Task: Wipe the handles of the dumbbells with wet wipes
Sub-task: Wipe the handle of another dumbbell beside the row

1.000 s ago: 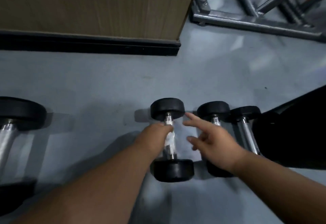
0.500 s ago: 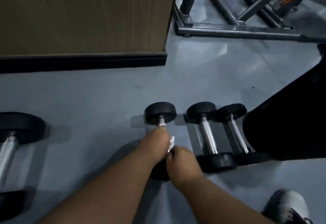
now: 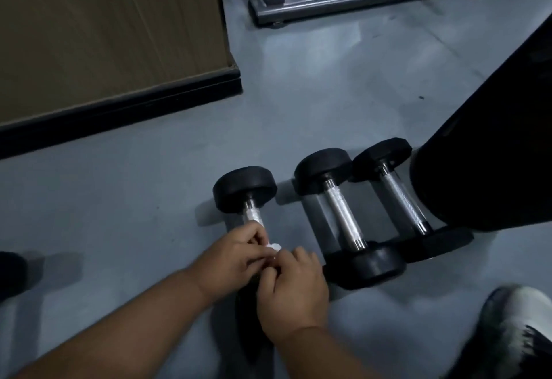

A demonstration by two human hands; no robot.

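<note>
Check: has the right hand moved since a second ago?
Yes. The right hand has shifted left, off the middle black dumbbell onto the left black dumbbell, meeting the white wipe.

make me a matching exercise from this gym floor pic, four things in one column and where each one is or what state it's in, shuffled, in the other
Things
1. wet wipe
2. left dumbbell
3. middle dumbbell
4. right dumbbell

Places or states
A. handle bare, lying between two other dumbbells
B. pinched between the left hand and the right hand
C. next to the large black object
D. near end hidden under the hands, only the far part of the handle showing

Pairs: 1-B, 2-D, 3-A, 4-C
</note>
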